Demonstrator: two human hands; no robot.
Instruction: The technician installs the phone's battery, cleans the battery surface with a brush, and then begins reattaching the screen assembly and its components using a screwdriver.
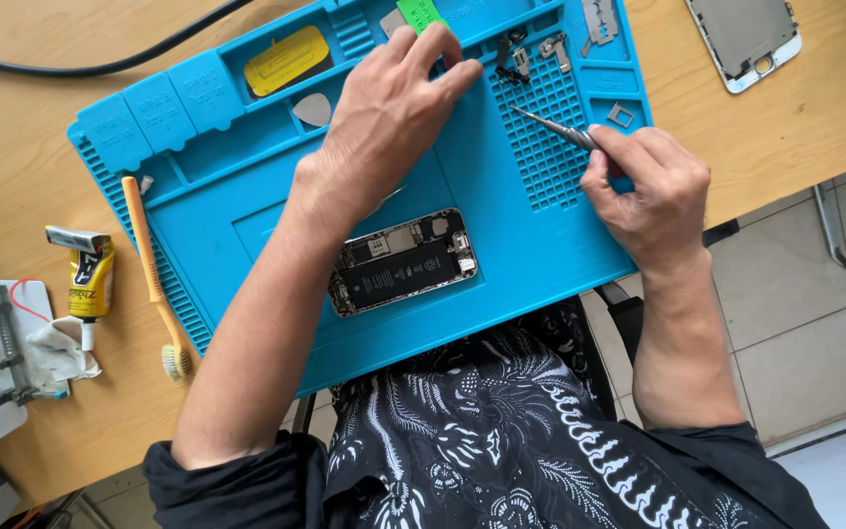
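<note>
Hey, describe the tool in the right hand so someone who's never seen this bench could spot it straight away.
Find the big blue repair mat on the wooden table, then its gridded patch at the upper right. The right hand pinches a slim grey metal tool lying slantwise over that grid, tip pointing up-left. Unlike the small loose metal parts above it, it is long, thin and held.

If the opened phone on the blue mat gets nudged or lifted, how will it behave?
The opened phone lies flat on the blue mat, so it would probably slide rather than roll or tip. Its metal shell looks stiff, likely dense for its size. With battery and boards exposed, the inside seems fragile; lifting by the edges looks safer.
</note>
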